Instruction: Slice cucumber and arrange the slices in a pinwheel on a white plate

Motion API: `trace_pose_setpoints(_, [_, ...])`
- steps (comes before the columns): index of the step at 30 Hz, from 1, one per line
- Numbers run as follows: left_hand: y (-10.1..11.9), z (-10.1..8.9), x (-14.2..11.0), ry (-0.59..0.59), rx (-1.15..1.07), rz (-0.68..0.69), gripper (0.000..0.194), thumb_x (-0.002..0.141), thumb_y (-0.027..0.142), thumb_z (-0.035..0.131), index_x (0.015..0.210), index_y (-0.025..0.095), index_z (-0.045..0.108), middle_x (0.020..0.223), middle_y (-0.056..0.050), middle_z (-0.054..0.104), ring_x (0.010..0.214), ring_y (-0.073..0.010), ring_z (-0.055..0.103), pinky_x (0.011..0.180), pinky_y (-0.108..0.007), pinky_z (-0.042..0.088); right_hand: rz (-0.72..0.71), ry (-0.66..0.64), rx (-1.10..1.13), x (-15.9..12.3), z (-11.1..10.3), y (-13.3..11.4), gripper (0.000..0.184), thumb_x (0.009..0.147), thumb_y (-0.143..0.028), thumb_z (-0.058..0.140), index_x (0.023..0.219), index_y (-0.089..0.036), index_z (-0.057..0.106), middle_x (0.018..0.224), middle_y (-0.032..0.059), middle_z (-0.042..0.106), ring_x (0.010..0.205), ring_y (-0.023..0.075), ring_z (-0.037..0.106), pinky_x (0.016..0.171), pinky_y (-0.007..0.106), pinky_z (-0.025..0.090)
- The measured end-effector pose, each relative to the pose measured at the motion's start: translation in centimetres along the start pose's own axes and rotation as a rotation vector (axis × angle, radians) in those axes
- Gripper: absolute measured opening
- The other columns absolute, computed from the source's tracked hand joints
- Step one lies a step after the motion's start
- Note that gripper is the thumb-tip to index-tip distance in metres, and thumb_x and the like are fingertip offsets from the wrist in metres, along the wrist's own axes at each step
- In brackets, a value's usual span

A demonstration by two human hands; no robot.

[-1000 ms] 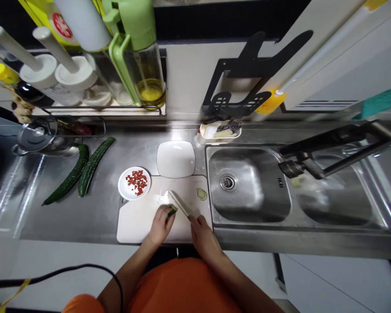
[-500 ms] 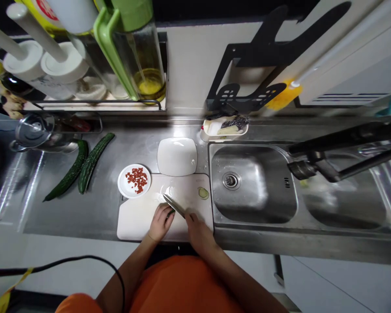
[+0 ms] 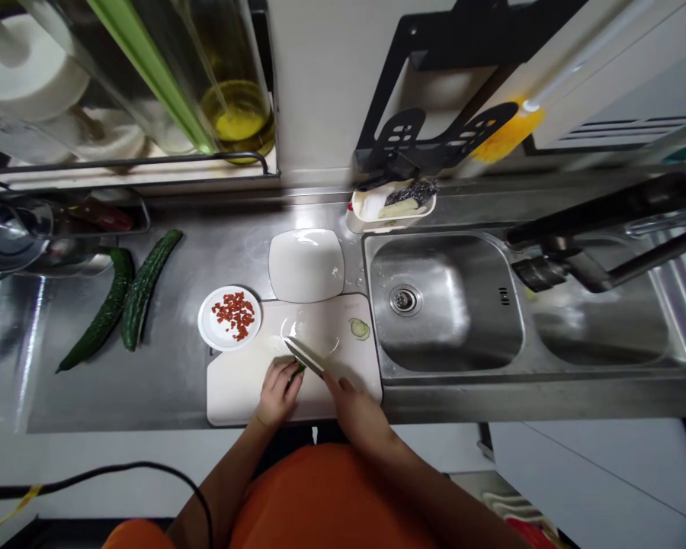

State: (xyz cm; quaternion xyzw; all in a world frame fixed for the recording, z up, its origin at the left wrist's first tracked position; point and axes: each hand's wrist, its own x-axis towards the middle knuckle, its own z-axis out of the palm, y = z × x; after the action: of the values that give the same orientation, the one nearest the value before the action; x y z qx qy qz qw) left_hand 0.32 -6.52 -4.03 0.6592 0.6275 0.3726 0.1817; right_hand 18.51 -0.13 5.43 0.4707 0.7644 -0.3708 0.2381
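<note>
Head view: your steel table carries the cutting board, with the white square plate at its far edge. Your right hand has its fingers wrapped round the handle of the knife; your left hand has its fingers clamped on the green piece, beside the blade. Pale slices lie rightward.

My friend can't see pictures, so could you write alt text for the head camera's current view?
Over a pale cutting board, a person's right hand holds a knife beside a small green piece in the left hand. Nearby are a round plate of red bits, a squarish white plate, two cucumbers and a steel double sink.
</note>
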Motion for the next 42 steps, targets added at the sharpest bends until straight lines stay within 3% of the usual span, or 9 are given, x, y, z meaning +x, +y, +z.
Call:
trace_pose_setpoints(10, [-0.7,0.1,-0.4,0.032,-0.008,0.024,0.014,0.084,0.015,0.058,0.097,0.017,0.061,0.088,-0.007,0.064,0.087,-0.0183,0.061,0.082,-0.038,0.052,0.005,-0.008,-0.058,-2.5,0.4,-1.0,0.061,0.083,-0.003,0.032,0.139,-0.027,0.036,0.105,0.0085,0.063,0.072,0.016,0.064,0.056,0.023,0.041])
trace_pose_setpoints(16, [-0.9,0.1,-0.7,0.017,-0.012,0.027,0.016,0.082,0.012,0.058,0.097,0.017,0.061,0.09,-0.007,0.065,0.093,-0.0197,0.061,0.086,-0.04,0.051,0.021,-0.012,-0.084,-3.0,0.9,-1.2,0.061,0.083,-0.001,0.034,0.139,-0.026,0.038,0.103,0.0088,0.064,0.073,0.0165,0.065,0.059,0.023,0.041])
trace_pose_setpoints(42, [-0.9,0.1,-0.8,0.008,-0.031,0.012,0.013,0.084,0.013,0.057,0.096,0.018,0.06,0.087,-0.007,0.064,0.088,-0.0182,0.061,0.083,-0.038,0.052,0.062,-0.084,-0.097,-3.3,-0.5,-2.3,0.06,0.085,-0.002,0.03,0.14,-0.024,0.036,0.103,0.0116,0.064,0.079,0.0218,0.066,0.061,0.026,0.044])
